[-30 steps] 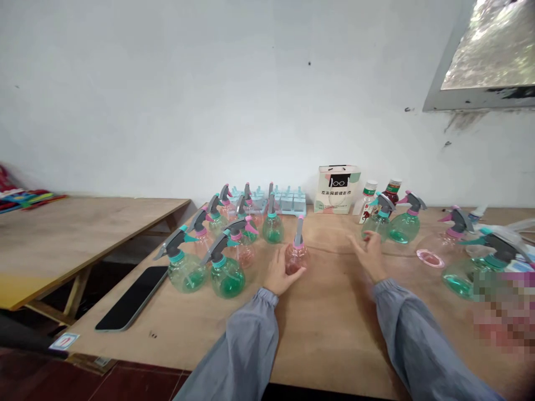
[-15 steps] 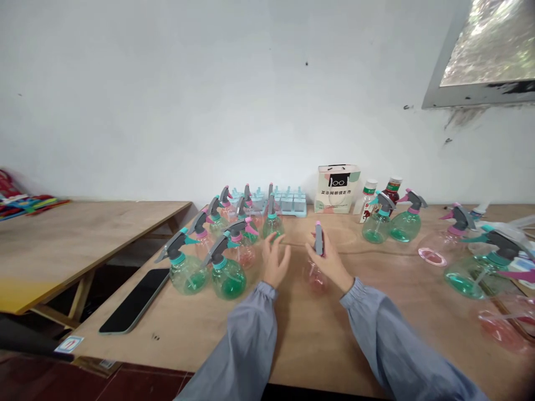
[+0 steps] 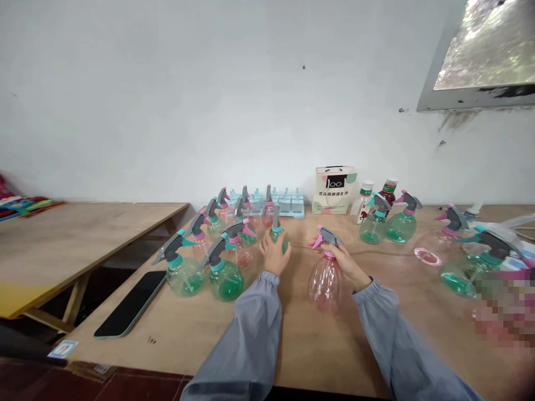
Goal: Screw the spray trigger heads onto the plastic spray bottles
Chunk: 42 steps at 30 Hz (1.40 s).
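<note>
My right hand [image 3: 343, 260] is closed around the neck and trigger head of a clear pink spray bottle [image 3: 325, 283], which stands upright with its pink nozzle pointing left. Farther back, the fingers of my left hand [image 3: 276, 253] wrap round the body of a green spray bottle [image 3: 285, 240] with a grey and teal head. Left of that hand, a group of green and pink spray bottles stands close together, with a green one [image 3: 226, 281] at the front.
Against the wall are pale blue ice-pop moulds [image 3: 291, 205], a paper bag [image 3: 333, 192] and two capped bottles. More spray bottles stand to the right, including a green one [image 3: 402, 225]. A phone [image 3: 130, 305] lies near the table's left edge. Part of the right side is pixelated.
My left hand has reached the green spray bottle and closed round it. The pink bottle in my right hand has turned, its nozzle now facing left, and come slightly nearer.
</note>
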Tool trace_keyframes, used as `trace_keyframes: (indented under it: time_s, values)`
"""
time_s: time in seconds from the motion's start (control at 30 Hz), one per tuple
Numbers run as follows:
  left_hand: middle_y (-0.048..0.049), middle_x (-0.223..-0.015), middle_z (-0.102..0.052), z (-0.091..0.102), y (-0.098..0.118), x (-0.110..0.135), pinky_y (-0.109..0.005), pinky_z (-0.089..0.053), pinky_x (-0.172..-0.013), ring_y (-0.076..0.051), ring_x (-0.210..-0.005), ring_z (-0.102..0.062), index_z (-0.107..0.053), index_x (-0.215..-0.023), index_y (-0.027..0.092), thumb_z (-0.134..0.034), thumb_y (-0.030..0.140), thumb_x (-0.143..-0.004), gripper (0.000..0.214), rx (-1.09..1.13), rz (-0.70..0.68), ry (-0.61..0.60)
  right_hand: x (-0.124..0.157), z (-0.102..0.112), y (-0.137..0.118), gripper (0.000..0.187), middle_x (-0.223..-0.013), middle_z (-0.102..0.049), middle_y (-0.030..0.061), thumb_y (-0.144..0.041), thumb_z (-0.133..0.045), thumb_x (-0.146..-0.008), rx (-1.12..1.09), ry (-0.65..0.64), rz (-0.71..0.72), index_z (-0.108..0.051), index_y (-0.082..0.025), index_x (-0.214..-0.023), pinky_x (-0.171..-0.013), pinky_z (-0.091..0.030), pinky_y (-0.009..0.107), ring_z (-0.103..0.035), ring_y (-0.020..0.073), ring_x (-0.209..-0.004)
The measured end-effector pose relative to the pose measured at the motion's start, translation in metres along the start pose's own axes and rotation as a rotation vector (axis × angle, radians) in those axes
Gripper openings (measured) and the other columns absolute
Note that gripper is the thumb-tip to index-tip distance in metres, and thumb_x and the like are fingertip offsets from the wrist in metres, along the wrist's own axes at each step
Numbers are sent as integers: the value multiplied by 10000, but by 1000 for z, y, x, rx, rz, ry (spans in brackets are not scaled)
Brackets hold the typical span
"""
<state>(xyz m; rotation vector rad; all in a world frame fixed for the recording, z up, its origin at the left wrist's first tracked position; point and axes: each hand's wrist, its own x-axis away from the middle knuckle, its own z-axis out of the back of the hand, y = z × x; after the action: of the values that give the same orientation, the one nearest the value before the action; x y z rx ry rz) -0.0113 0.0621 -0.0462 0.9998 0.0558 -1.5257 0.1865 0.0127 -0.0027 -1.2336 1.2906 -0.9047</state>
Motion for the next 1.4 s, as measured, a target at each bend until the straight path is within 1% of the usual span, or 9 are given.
trace_keyframes:
  time_s: [0.17, 0.37, 0.57, 0.77, 0.9, 0.97, 1.1, 1.3, 1.4]
  values:
    - [-171, -1462, -400, 2, -7, 43, -571, -259, -1175, -353, -1448, -333, -686, -1232, 257, -612, 268, -860, 379, -95, -165, 72, 8, -9, -1, 347, -981, -765, 75, -479, -765, -689, -86, -64, -15, -735, -232, -931, -674, -498, 303, -697, 256, -942]
    - [-176, -1445, -399, -1, -17, 45, -565, -304, -1147, -343, -1426, -352, -680, -1234, 259, -618, 309, -868, 375, -92, -233, 80, 8, -20, 4, 373, -613, -639, 3, -564, -774, -680, -122, 20, 49, -636, -217, -679, -460, -383, 240, -575, 139, -557]
    - [-173, -1414, -382, 1, -16, 44, -518, -404, -1077, -348, -1364, -403, -682, -1229, 246, -622, 287, -852, 384, -17, -250, 91, 10, -22, 3, 356, -770, -710, 52, -584, -733, -716, -124, -71, 87, -683, -237, -783, -509, -435, 250, -668, 211, -785]
    - [-154, -1412, -356, -1, -11, 46, -510, -421, -1063, -346, -1346, -413, -684, -1202, 242, -624, 282, -844, 366, 51, -195, 108, 9, -23, 7, 408, -634, -632, 15, -629, -681, -770, 17, -67, 223, -621, -251, -627, -710, -513, 324, -596, 169, -651]
    - [-151, -1412, -354, -1, -12, 46, -511, -426, -1055, -347, -1335, -428, -678, -1213, 252, -628, 270, -841, 375, 49, -206, 107, 7, -20, 12, 319, -739, -691, 32, -566, -688, -788, -16, -113, 195, -664, -255, -721, -797, -526, 336, -647, 201, -805]
    - [-155, -1421, -349, 0, -12, 45, -513, -426, -1053, -352, -1339, -424, -675, -1220, 252, -624, 266, -845, 379, 40, -217, 99, 8, -19, 13, 300, -775, -703, 39, -549, -675, -806, -37, -123, 180, -675, -252, -761, -772, -525, 324, -656, 202, -833]
    - [-161, -1433, -345, 0, -12, 45, -518, -420, -1057, -358, -1363, -399, -662, -1247, 249, -601, 266, -866, 387, 20, -236, 88, 10, -22, 12, 369, -658, -654, 24, -580, -631, -832, -60, -60, 199, -636, -247, -676, -677, -499, 298, -621, 167, -672]
    - [-167, -1438, -342, 1, -11, 45, -523, -423, -1055, -363, -1367, -400, -659, -1251, 247, -589, 271, -877, 381, 20, -241, 76, 8, -28, 8, 401, -701, -667, 39, -654, -695, -725, -211, -77, 145, -643, -256, -722, -618, -506, 305, -664, 215, -765]
    - [-168, -1441, -344, 1, -11, 45, -520, -422, -1058, -357, -1368, -402, -655, -1257, 246, -580, 273, -883, 382, 19, -238, 69, 9, -27, 9, 409, -649, -636, 21, -649, -708, -720, -249, -33, 95, -625, -249, -716, -522, -460, 268, -630, 181, -660]
